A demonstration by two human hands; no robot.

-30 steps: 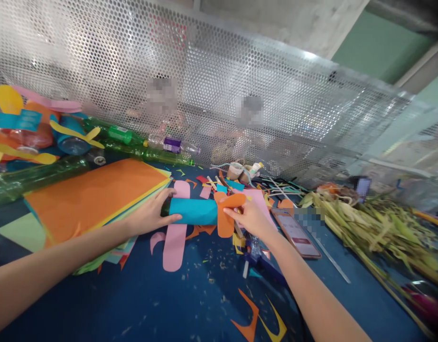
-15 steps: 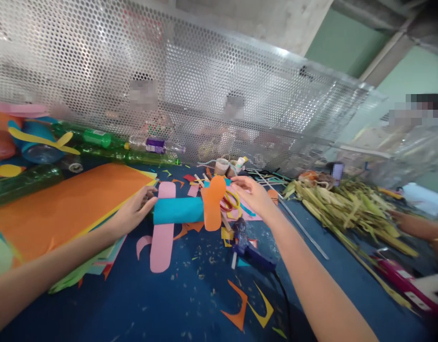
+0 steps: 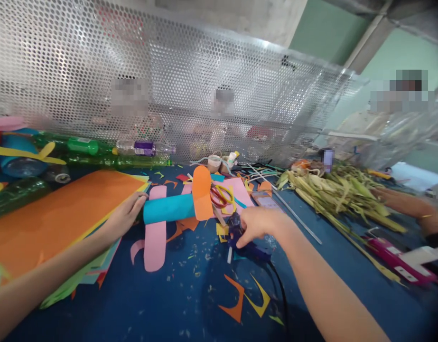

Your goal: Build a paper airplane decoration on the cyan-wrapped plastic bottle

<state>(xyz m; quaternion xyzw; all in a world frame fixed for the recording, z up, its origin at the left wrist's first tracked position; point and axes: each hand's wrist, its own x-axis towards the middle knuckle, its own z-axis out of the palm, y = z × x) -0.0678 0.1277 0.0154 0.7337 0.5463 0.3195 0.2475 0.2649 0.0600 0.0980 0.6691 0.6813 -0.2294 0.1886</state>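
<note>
My right hand (image 3: 256,224) closes on the glue gun (image 3: 245,242) (nozzle toward me); left hand (image 3: 126,213) flat against the teal tube's (image 3: 168,208) end

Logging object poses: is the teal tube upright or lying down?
Lying down. The teal tube rests lengthwise on the table, the left hand at one end, orange paper piece at the other.

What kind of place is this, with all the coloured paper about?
Probably a shared craft workshop. A blue table is strewn with paper scraps, beside a stack of coloured paper sheets, scissors and a glue gun under the right hand. Other people work behind a perforated screen.
</note>
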